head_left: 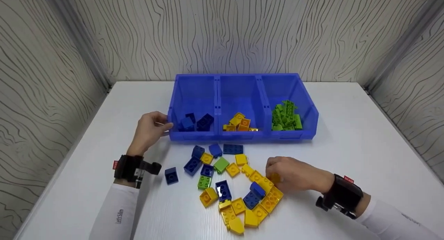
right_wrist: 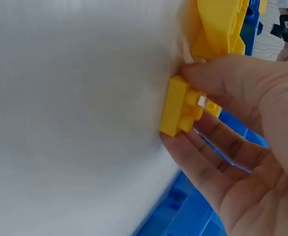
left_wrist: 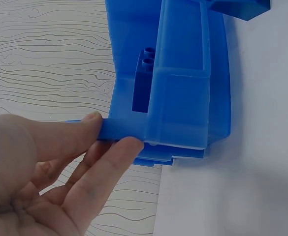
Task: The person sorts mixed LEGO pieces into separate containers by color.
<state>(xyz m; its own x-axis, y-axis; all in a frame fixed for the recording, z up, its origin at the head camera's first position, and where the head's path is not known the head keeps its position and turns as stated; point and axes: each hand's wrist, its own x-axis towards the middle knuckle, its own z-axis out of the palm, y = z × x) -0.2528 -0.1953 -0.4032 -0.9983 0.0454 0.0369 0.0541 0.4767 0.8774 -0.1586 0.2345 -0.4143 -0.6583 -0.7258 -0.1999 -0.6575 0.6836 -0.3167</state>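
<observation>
At the left side of the blue three-compartment bin (head_left: 197, 137), my left hand (head_left: 148, 131) pinches the front corner edge, with thumb and fingers on either side of the wall in the left wrist view. Over the right side of the brick pile, my right hand (head_left: 295, 174) pinches a small yellow toy brick (right_wrist: 173, 109) between thumb and fingers. Its studs face the palm in the right wrist view. Beside that hand lie joined yellow bricks (head_left: 272, 199), with a blue brick (head_left: 257, 189) next to them.
The bin's compartments hold dark blue bricks (head_left: 205, 122) on the left, yellow bricks (head_left: 236, 119) in the middle and green bricks (head_left: 288, 117) on the right. Loose blue, yellow and green bricks lie on the white table (head_left: 347, 136). A lone dark blue brick (head_left: 171, 176) sits furthest left.
</observation>
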